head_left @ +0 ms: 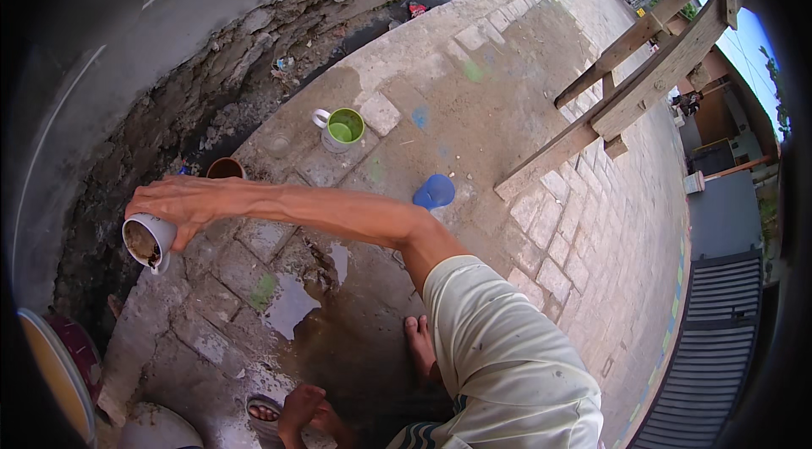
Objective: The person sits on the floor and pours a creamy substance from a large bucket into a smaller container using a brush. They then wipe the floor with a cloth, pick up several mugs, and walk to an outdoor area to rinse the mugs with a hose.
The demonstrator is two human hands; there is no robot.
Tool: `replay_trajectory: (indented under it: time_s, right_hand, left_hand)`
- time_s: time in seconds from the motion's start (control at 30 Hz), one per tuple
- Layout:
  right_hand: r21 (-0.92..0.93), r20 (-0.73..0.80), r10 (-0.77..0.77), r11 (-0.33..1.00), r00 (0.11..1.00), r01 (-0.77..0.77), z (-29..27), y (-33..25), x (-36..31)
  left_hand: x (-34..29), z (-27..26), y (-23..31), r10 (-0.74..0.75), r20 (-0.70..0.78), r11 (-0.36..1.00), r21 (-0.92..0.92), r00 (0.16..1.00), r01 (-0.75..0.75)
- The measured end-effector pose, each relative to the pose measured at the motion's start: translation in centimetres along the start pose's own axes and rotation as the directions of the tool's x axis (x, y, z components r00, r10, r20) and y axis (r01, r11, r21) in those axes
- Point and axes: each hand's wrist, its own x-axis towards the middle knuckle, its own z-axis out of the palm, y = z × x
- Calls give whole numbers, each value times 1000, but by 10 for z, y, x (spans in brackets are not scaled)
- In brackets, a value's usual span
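My right arm stretches across to the left, and my right hand [176,205] grips a white mug [150,239] at the edge of the ditch. The mug is tilted, showing a dirty brown inside with dark bits. Behind my wrist stands a brown cup [226,168], partly hidden. A white mug with a green inside [345,125] stands on the paving, its handle to the left. A blue plastic cup [436,191] is beyond my forearm. Low down, between my feet, my left hand [303,407] is closed; what it holds, if anything, is hidden.
A muddy ditch [245,68] runs along a grey wall [93,111] on the left. Buckets, one pale yellow [55,373] and one whitish [156,428], stand at the lower left. A puddle [292,305] lies by my feet. A wooden frame [626,102] stands at the right.
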Motion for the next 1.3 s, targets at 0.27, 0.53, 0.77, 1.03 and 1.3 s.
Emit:
replay_trajectory:
  time_s: [0.27, 0.53, 0.77, 1.03, 1.3]
  right_hand:
    - [-16, 26, 47, 999, 999, -46, 12, 1, 6]
    - [-43, 29, -45, 998, 999, 46, 14, 7, -1]
    - [22, 97, 62, 998, 993, -65, 15, -8, 4]
    - [12, 120, 58, 998, 991, -60, 28, -6, -7]
    - [26, 202, 120, 992, 972, -127, 30, -7, -4]
  left_hand:
    - [9, -6, -14, -161, 186, 941, -267, 969, 207]
    - [6, -5, 13, -156, 172, 962, -197, 973, 189]
    - [12, -1, -12, -111, 100, 968, -215, 989, 131]
    - [9, -2, -7, -70, 57, 981, -178, 996, 80]
    - [8, 3, -15, -39, -7, 979, -203, 999, 37]
